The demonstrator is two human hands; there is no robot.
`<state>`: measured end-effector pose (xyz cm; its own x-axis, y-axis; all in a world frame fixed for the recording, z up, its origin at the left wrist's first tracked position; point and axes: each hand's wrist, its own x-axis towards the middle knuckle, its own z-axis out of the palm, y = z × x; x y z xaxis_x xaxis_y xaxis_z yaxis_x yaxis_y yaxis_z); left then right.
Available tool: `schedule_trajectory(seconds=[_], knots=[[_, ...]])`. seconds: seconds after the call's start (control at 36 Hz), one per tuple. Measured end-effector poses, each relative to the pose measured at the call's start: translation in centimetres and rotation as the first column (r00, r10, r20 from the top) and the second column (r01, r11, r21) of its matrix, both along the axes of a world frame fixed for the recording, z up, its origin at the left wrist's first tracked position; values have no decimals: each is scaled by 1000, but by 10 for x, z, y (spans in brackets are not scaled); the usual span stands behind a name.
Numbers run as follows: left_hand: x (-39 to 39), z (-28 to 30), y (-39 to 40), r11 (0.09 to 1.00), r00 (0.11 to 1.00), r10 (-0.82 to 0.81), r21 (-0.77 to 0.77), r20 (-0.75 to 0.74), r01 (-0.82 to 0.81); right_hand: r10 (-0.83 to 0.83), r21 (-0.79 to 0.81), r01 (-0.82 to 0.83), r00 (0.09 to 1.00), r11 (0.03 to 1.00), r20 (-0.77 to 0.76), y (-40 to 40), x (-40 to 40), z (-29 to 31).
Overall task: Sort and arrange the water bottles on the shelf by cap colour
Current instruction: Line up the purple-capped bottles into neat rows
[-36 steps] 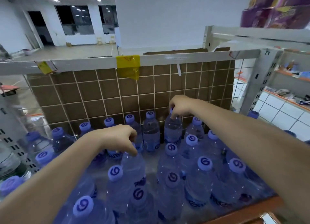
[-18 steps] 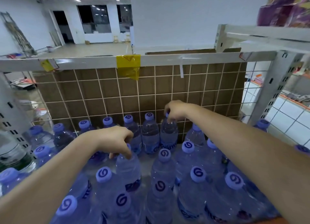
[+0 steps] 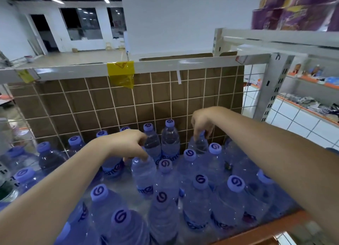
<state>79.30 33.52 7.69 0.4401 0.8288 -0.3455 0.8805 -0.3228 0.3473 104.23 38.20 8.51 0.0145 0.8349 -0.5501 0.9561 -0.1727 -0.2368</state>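
Left hand [image 3: 128,144] down over the top of a bottle in the middle of the shelf, fingers curled round its neck and cap, so the cap itself hidden; bottle body [image 3: 144,173] clear, blue label band low on it. Right hand [image 3: 202,121] further back and to the right, fingertips pinched round the cap of a rear bottle [image 3: 199,145] close to the back grid, only a sliver of purple cap showing beneath the fingers. Both forearms stretched in from the near edge over the front rows. Between the two hands, two upright bottles side by side at the back, the taller one [image 3: 170,136] with a purple swirl-marked cap, touching its neighbour. All round, many more water bottles [image 3: 198,197] standing packed together, every visible cap the same light purple with a dark swirl. At the far left, possibly one bottle with a darker label [image 3: 7,188], too blurred and cut off to be sure. Behind the bottles, a white wire grid [image 3: 113,105] with brown cardboard against it. Above that, a pale metal rail [image 3: 165,64] carrying a strip of yellow tape [image 3: 121,72]. At the near right, an orange shelf edge [image 3: 266,230]. Right of the shelf, a perforated grey upright [image 3: 275,83]; above it, purple packs [image 3: 293,8] on a higher level.
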Motion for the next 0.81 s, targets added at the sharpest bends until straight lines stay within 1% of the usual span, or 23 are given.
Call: schedule_trajectory(seconds=[0.11, 0.19, 0.36, 0.5, 0.67, 0.75, 0.81], knots=[[11, -4, 5, 999, 1000, -2, 53, -9, 2, 3, 138, 4, 999, 990, -50, 2, 7, 2], [16, -6, 10, 997, 1000, 8, 79, 19, -9, 16, 229, -1, 998, 974, -65, 8, 13, 1], [25, -10, 16, 997, 999, 16, 77, 50, -20, 113, 368, -111, 993, 923, 15, 18, 19, -11], [30, -16, 22, 997, 998, 11, 71, 68, -15, 165, 373, -148, 986, 916, -13, 27, 18, -17], [42, -16, 27, 994, 997, -31, 104, 69, 24, 221, 392, -183, 974, 902, -54, 31, 15, -25], [51, -15, 31, 995, 994, -44, 90, 97, 35, 228, 389, -185, 971, 902, -66, 30, 16, -26], [61, -13, 34, 995, 995, -57, 87, 85, 50, 227, 376, -178, 970, 909, -89, 29, 21, -24]])
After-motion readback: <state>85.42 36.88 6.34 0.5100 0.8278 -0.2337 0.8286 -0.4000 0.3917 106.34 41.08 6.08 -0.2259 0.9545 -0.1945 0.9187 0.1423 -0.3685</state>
